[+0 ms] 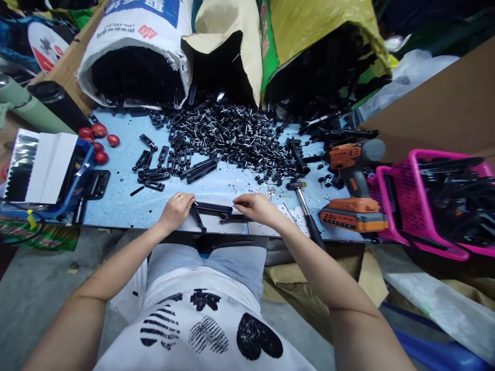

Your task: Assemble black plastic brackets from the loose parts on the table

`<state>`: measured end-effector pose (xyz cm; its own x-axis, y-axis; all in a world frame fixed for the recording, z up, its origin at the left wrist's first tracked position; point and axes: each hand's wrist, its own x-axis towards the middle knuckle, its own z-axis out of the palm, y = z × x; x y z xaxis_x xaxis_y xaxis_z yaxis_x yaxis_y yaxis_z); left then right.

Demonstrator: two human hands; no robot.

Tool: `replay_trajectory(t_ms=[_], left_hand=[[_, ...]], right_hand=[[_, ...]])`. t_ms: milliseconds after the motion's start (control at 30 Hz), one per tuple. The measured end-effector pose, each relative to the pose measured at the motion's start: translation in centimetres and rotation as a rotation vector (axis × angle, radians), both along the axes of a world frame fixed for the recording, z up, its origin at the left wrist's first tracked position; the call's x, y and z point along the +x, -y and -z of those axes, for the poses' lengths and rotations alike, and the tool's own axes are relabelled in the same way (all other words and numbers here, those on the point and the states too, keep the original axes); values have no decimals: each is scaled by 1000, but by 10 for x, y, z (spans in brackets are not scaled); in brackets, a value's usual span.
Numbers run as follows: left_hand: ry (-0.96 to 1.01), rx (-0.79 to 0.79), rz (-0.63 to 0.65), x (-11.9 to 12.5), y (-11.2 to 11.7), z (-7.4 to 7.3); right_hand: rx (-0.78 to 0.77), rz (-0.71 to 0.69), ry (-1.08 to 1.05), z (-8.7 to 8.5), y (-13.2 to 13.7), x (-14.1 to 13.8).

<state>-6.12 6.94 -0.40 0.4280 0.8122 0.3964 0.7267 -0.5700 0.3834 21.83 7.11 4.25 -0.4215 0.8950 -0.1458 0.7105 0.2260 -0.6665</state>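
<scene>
Left hand point(177, 208) pinches the end of the black plastic bracket point(212, 208) at the desk point(124, 201) near edge, right hand point(256, 206) pinches its other end; best kept flat and aligned, clear of the hammer point(305, 208).

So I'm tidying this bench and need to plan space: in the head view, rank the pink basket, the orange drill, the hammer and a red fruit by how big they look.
Largest to smallest:
1. pink basket
2. orange drill
3. hammer, slimmer than the drill though about as long, so that pair is close
4. red fruit
</scene>
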Motion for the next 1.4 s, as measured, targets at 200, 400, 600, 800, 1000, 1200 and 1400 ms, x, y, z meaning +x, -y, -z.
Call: replay_trajectory(t_ms=[200, 400, 600, 800, 1000, 1200, 1400], left_hand=[[-113, 145, -8, -5, 0, 0], [-214, 263, 49, -1, 5, 2], [-145, 329, 193, -4, -3, 11], [-67, 402, 267, -13, -12, 13], [-98, 249, 334, -11, -13, 5], [-210, 4, -175, -3, 26, -10], [-418, -562, -402, 49, 69, -10]], right_hand=[[46, -105, 197, -14, 3, -10], [47, -215, 447, -22, 4, -24], [122, -161, 553, -13, 10, -28], [382, -117, 92, 36, 32, -4], [465, -108, -46, 76, 42, 11], [568, -94, 53, 56, 35, -15], [489, -258, -105, 59, 10, -88]])
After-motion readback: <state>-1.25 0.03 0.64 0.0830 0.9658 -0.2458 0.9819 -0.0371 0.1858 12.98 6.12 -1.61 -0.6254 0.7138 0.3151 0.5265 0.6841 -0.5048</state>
